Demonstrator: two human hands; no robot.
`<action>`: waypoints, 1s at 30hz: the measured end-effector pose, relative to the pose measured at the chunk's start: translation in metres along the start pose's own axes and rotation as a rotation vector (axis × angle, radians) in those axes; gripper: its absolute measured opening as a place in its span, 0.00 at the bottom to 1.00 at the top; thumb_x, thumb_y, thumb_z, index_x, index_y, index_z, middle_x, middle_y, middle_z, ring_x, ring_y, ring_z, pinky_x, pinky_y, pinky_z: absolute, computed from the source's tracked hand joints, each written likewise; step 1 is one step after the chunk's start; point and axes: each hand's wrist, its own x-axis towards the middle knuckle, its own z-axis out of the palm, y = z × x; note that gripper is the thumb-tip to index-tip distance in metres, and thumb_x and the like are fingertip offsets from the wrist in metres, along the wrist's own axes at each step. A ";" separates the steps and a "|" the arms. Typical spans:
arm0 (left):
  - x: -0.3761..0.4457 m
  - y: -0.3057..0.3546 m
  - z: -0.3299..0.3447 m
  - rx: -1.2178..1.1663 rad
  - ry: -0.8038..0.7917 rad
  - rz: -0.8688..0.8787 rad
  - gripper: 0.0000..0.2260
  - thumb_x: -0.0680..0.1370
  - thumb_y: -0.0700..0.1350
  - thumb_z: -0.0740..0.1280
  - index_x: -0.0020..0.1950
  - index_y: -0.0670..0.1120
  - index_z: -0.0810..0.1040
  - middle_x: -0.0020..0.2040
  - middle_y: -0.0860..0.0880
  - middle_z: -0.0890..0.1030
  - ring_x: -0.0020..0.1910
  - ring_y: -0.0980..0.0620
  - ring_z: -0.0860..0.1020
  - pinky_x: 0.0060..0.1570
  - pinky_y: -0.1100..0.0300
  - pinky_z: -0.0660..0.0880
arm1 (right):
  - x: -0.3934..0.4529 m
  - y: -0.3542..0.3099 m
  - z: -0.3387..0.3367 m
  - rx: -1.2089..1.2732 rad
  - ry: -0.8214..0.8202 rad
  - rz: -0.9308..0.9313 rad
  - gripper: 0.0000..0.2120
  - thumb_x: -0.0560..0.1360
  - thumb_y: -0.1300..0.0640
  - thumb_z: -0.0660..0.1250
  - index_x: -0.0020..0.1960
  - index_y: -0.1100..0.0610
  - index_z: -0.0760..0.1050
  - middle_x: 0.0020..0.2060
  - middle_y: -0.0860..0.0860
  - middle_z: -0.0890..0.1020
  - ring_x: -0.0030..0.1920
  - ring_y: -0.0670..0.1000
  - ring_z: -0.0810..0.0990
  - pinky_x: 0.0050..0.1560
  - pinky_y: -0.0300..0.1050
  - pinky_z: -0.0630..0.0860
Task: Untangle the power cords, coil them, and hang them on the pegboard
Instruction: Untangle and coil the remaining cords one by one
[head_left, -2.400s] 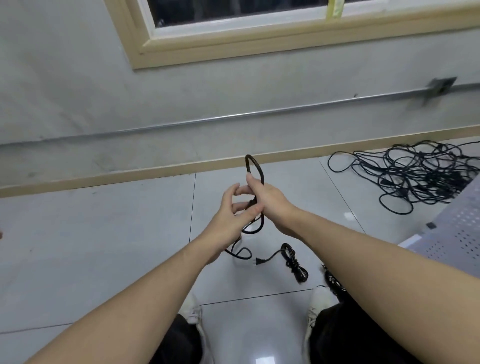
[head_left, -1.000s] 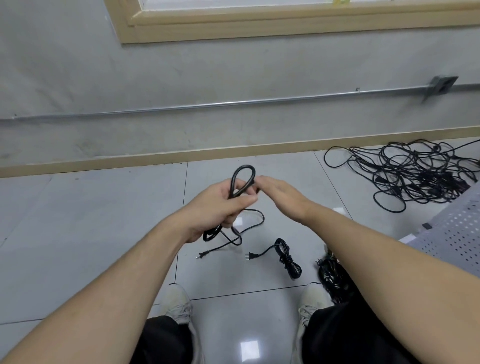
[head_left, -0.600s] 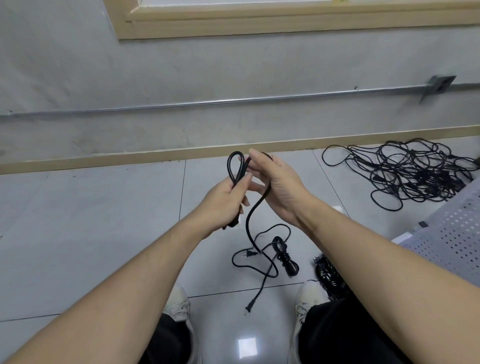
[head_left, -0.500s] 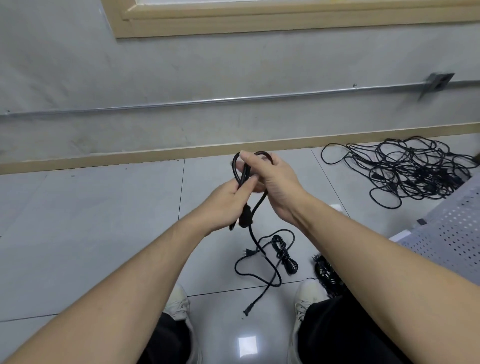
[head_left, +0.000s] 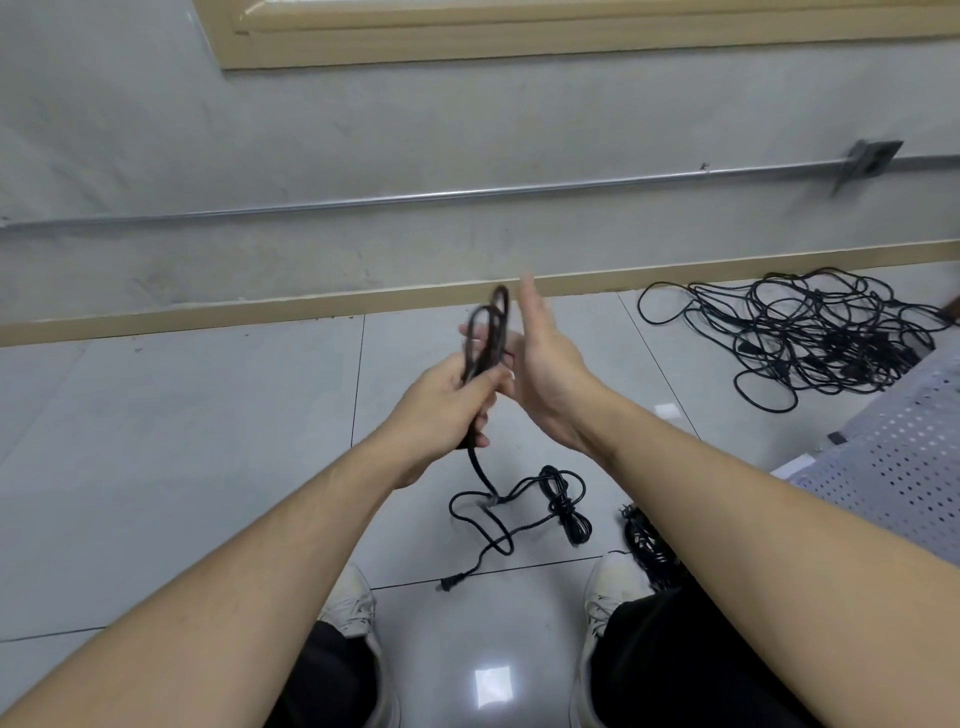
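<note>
My left hand (head_left: 447, 405) grips a black power cord (head_left: 485, 332) folded into several loops that stand up above its fist. The cord's free end hangs down to the tiled floor, curls there, and ends in a plug (head_left: 449, 583). My right hand (head_left: 545, 358) is just right of the loops with its fingers straight and pointing up; whether it touches the cord I cannot tell. A coiled, tied black cord (head_left: 563, 506) lies on the floor below my hands. A large tangle of black cords (head_left: 810, 338) lies on the floor at the right.
A white perforated pegboard panel (head_left: 893, 467) lies at the right edge. Another dark cord bundle (head_left: 647, 545) sits by my right shoe (head_left: 610, 582). A grey wall with a metal conduit (head_left: 467, 195) and wooden skirting runs across the back.
My right hand has let go of the loops and opened flat beside them. More cord is gathered in my left fist, and the hanging tail is shorter.
</note>
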 end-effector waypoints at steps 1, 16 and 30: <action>0.001 0.004 -0.001 -0.058 0.059 0.032 0.04 0.85 0.46 0.64 0.51 0.49 0.76 0.33 0.52 0.71 0.30 0.55 0.70 0.32 0.59 0.76 | -0.001 0.005 -0.005 -0.086 -0.089 0.024 0.39 0.73 0.24 0.59 0.76 0.44 0.60 0.59 0.51 0.84 0.57 0.49 0.83 0.64 0.57 0.78; -0.004 0.029 -0.096 -0.376 0.158 -0.152 0.09 0.83 0.54 0.65 0.47 0.51 0.72 0.27 0.57 0.58 0.21 0.60 0.57 0.19 0.67 0.56 | 0.001 0.039 -0.092 -0.934 -0.433 0.355 0.20 0.74 0.44 0.75 0.33 0.53 0.71 0.27 0.48 0.73 0.31 0.50 0.73 0.39 0.44 0.75; -0.006 0.023 -0.026 0.039 -0.263 -0.327 0.36 0.63 0.82 0.62 0.51 0.52 0.74 0.36 0.51 0.72 0.33 0.51 0.69 0.38 0.54 0.76 | -0.005 -0.010 -0.041 -0.239 0.008 -0.045 0.15 0.79 0.50 0.70 0.35 0.49 0.74 0.61 0.46 0.82 0.63 0.48 0.80 0.59 0.61 0.81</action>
